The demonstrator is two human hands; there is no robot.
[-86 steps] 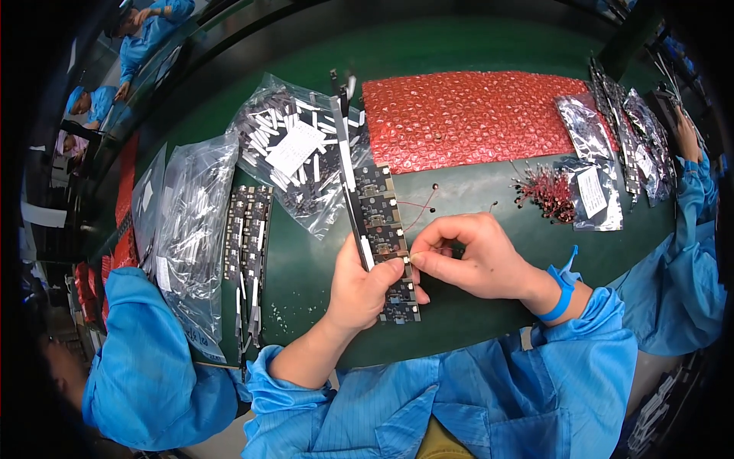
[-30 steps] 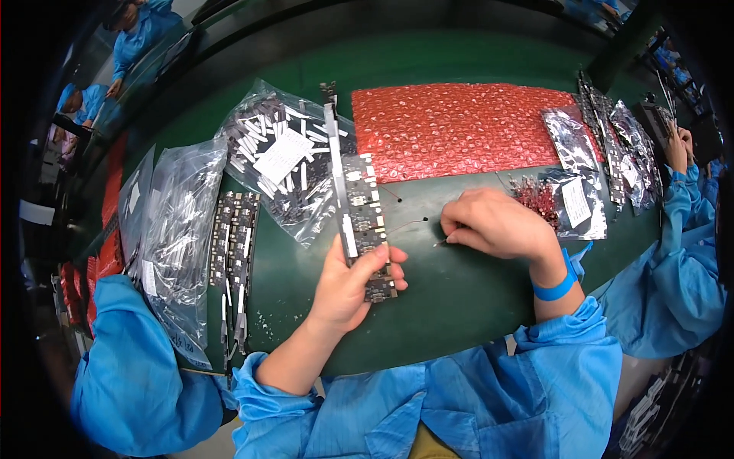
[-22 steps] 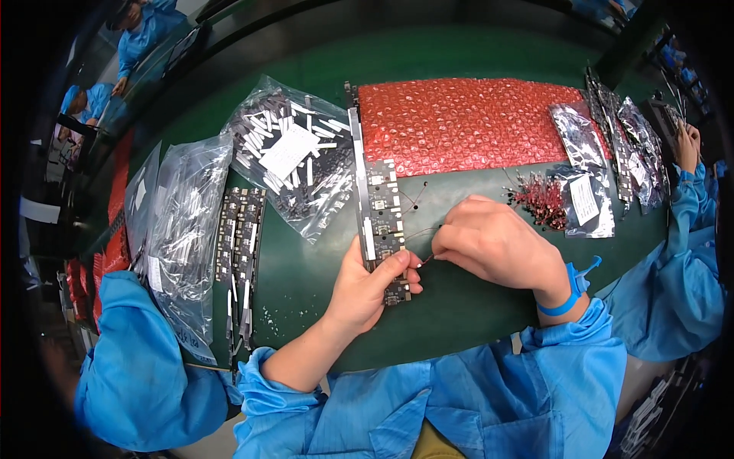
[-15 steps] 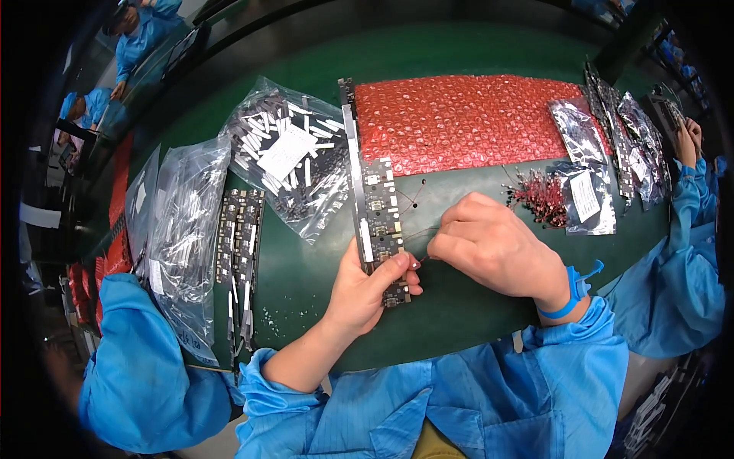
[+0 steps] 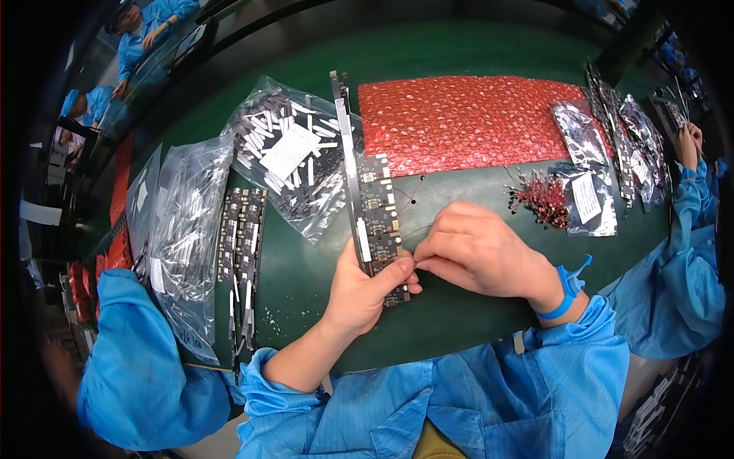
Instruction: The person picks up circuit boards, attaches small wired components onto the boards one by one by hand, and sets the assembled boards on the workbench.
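My left hand [image 5: 358, 289] is closed around the lower end of a dark circuit board strip [image 5: 378, 200], its thumb on the board's face. A long narrow strip with white pieces [image 5: 350, 161] runs along the board's left side. My right hand [image 5: 480, 252] pinches beside the board's right edge, its fingertips close to my left thumb. A thin wire [image 5: 417, 230] loops between the board and my right fingers; what its end is like is hidden there. Farther up, fine wires with small black round parts [image 5: 414, 202] trail from the board onto the green mat.
Red bubble wrap [image 5: 466, 122] lies behind. A heap of red-and-black wired parts [image 5: 537, 200] and silvery bags [image 5: 587, 200] are at right. Left are a bag of black and white pieces [image 5: 294, 153], more boards [image 5: 241, 237] and a clear bag [image 5: 187, 229]. Co-workers sit on both sides.
My right hand has moved left, bringing its fingertips up to the board's edge near my left thumb. The board's upper end has shifted slightly left.
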